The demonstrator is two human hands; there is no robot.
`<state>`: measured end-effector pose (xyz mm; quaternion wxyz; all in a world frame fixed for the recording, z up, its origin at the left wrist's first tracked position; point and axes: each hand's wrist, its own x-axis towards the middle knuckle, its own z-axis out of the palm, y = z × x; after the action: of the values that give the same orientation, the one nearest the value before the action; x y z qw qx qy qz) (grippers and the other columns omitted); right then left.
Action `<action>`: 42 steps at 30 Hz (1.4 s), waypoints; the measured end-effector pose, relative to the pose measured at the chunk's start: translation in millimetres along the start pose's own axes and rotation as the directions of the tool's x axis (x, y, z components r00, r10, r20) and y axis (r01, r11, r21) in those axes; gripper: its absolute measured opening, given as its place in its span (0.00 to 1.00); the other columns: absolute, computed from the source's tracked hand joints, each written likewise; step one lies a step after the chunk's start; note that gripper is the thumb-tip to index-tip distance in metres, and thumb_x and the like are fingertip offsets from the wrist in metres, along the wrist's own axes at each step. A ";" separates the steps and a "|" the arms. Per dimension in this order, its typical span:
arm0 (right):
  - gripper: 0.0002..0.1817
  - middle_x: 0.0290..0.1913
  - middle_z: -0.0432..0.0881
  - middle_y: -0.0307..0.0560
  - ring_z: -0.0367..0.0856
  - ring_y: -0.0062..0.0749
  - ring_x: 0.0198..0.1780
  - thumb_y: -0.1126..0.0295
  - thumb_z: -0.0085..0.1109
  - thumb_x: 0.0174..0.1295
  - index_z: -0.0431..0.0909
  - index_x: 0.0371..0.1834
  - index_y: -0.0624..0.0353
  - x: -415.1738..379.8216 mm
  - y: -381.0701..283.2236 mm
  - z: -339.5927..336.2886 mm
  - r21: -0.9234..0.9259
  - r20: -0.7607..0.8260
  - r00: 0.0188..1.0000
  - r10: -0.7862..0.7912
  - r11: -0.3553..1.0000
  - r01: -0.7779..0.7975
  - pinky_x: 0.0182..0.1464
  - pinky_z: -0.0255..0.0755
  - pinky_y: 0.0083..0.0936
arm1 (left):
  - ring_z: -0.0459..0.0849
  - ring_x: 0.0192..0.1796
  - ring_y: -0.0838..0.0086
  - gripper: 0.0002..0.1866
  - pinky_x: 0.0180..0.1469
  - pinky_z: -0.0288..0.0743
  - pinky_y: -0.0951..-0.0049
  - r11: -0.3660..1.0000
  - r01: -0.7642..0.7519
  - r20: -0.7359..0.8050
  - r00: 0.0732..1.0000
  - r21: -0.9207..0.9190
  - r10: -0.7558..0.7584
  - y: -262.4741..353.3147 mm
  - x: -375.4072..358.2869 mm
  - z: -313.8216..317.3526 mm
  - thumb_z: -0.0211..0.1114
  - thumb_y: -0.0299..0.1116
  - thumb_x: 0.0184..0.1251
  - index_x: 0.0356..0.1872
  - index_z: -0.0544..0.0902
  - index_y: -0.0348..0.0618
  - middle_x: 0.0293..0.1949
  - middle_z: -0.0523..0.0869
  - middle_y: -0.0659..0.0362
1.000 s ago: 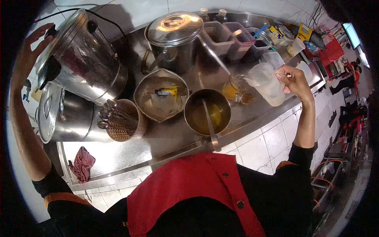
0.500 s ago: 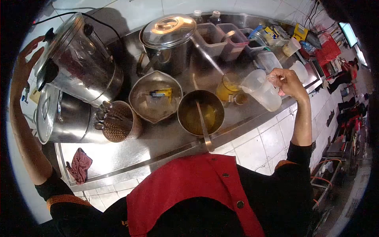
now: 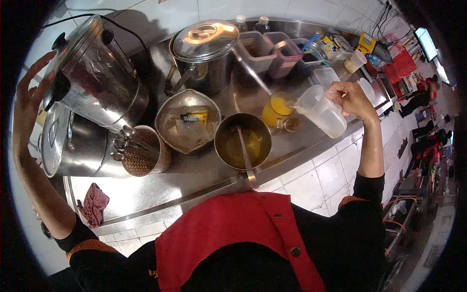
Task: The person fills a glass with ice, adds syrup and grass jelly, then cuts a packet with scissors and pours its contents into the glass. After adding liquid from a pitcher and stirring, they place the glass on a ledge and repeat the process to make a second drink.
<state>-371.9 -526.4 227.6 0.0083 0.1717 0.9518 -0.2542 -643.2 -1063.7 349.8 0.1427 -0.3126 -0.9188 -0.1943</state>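
My right hand (image 3: 351, 100) is closed on the handle of a translucent plastic measuring jug (image 3: 323, 116), tilted left with its spout over a glass mug (image 3: 277, 110). Yellow-orange liquid fills much of the mug. My left hand (image 3: 32, 97) is raised at the far left, fingers extended and apart, alongside the black latches of a tall steel container (image 3: 99, 73) with a clear lid. That container leans over a lidded steel pot (image 3: 73, 141). Left of the mug, a steel bowl (image 3: 226, 148) holds yellowish liquid and a ladle (image 3: 246, 158).
A pointed-rim metal bowl (image 3: 168, 136) contains a yellow-and-black packet. Near it are a brown holder (image 3: 151, 160) of spoons and a big lidded pot (image 3: 206, 63). Plastic tubs (image 3: 258, 51) line the back. A dark red cloth (image 3: 95, 204) lies at the front left.
The liquid in the mug looks higher and brighter, with the jug still tipped over it. My left hand's fingers have shifted slightly beside the tall container. The whole view has shifted a little.
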 end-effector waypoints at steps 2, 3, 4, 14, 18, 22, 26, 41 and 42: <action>0.02 0.20 0.74 0.38 0.69 0.16 0.15 0.77 0.56 0.55 0.77 0.29 0.63 1.7 0.3 -1.5 -0.009 0.002 1.000 -0.015 1.000 0.015 0.12 0.64 0.16 | 0.76 0.50 0.73 0.20 0.54 0.70 0.72 0.997 -0.068 0.028 0.997 -0.022 0.069 1.2 -6.9 2.5 0.54 0.36 0.66 0.58 0.68 0.46 0.51 0.76 0.53; 0.02 0.20 0.74 0.38 0.69 0.17 0.15 0.77 0.56 0.54 0.77 0.30 0.63 2.5 1.0 -2.1 -0.015 0.004 1.000 -0.029 0.999 0.029 0.12 0.64 0.16 | 0.76 0.50 0.73 0.20 0.54 0.70 0.72 0.998 -0.065 0.026 0.997 -0.024 0.066 4.2 -11.4 3.9 0.54 0.36 0.66 0.58 0.68 0.46 0.51 0.76 0.53; 0.02 0.20 0.74 0.38 0.70 0.17 0.15 0.77 0.56 0.54 0.77 0.30 0.63 3.1 2.4 -2.0 -0.018 0.004 1.000 -0.030 0.999 0.030 0.12 0.64 0.16 | 0.76 0.52 0.70 0.22 0.54 0.71 0.68 1.000 0.005 0.014 1.000 -0.027 -0.005 9.2 -16.3 5.5 0.56 0.41 0.63 0.57 0.69 0.48 0.53 0.75 0.53; 0.04 0.18 0.71 0.39 0.68 0.18 0.13 0.72 0.58 0.55 0.77 0.29 0.61 7.0 9.0 -1.2 -0.018 -0.038 0.995 -0.091 0.996 0.091 0.14 0.62 0.21 | 0.71 0.58 0.64 0.26 0.58 0.65 0.53 0.992 -0.021 -0.054 0.998 0.121 0.028 12.9 -36.1 13.8 0.57 0.52 0.58 0.56 0.72 0.53 0.57 0.72 0.56; 0.05 0.18 0.70 0.38 0.68 0.18 0.14 0.71 0.59 0.54 0.77 0.29 0.61 4.7 -0.7 -1.2 0.005 -0.030 0.999 -0.023 1.000 0.023 0.13 0.62 0.21 | 0.68 0.61 0.68 0.26 0.61 0.61 0.54 0.989 0.030 -0.075 0.997 0.147 -0.019 21.1 -44.2 17.8 0.57 0.53 0.58 0.55 0.73 0.54 0.58 0.72 0.59; 0.05 0.17 0.70 0.38 0.67 0.18 0.14 0.70 0.59 0.55 0.78 0.29 0.60 4.9 0.0 -0.5 0.024 -0.010 1.000 -0.002 1.000 0.002 0.12 0.60 0.20 | 0.68 0.60 0.69 0.26 0.62 0.60 0.56 0.990 0.026 -0.093 0.996 0.135 -0.014 19.6 -48.1 20.0 0.58 0.53 0.57 0.55 0.73 0.54 0.58 0.72 0.61; 0.06 0.16 0.70 0.38 0.66 0.17 0.12 0.69 0.58 0.56 0.78 0.29 0.60 5.1 6.0 2.1 0.013 -0.042 0.998 -0.044 0.999 0.044 0.11 0.59 0.19 | 0.69 0.60 0.69 0.26 0.62 0.61 0.58 0.991 0.019 -0.042 0.999 0.132 -0.014 25.2 -47.7 18.4 0.58 0.52 0.57 0.55 0.73 0.54 0.58 0.72 0.61; 0.08 0.17 0.74 0.37 0.70 0.17 0.13 0.66 0.59 0.56 0.78 0.28 0.60 9.1 21.7 13.4 0.031 -0.101 0.994 -0.034 0.999 0.038 0.13 0.62 0.17 | 0.71 0.57 0.66 0.22 0.59 0.63 0.58 0.996 -0.085 -0.019 0.996 0.011 0.085 51.8 -58.2 39.8 0.61 0.44 0.57 0.51 0.76 0.46 0.53 0.75 0.57; 0.09 0.18 0.75 0.37 0.72 0.18 0.13 0.65 0.58 0.56 0.77 0.28 0.60 10.6 27.2 14.9 0.048 -0.142 0.984 -0.110 0.992 0.118 0.14 0.64 0.16 | 0.71 0.57 0.66 0.22 0.60 0.63 0.58 0.997 -0.077 -0.011 0.997 -0.019 0.077 50.4 -58.9 42.3 0.62 0.43 0.57 0.51 0.76 0.45 0.52 0.76 0.56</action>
<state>-373.9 -508.2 200.5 -0.0774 0.1343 0.9507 -0.2685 -572.4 -1038.6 303.3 0.1520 -0.3480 -0.9034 -0.1991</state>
